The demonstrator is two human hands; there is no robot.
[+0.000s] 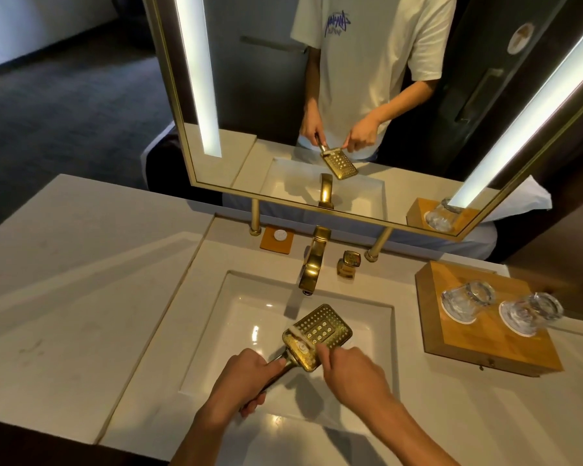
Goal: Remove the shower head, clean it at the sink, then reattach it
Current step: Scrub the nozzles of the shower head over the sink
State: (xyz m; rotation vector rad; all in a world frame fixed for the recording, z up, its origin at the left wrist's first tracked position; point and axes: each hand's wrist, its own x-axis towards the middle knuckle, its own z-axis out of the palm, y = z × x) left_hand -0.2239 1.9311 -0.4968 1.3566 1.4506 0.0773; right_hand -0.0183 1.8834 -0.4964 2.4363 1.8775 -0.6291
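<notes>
A gold rectangular shower head [320, 332] with rows of nozzle holes is held face up over the white sink basin [236, 317]. My left hand [243, 381] grips its dark handle from below left. My right hand [354, 371] holds a small white brush [298, 338] whose blurred head lies across the near end of the shower head's face. The gold faucet [312, 264] arches over the basin behind the shower head; no water runs from it.
A gold tap knob [349, 264] stands right of the faucet. A wooden tray [478, 341] with two upturned glasses [468, 299] sits on the counter at right. A small wooden dish [276, 242] holds a white round object. A lit mirror [350, 95] faces me.
</notes>
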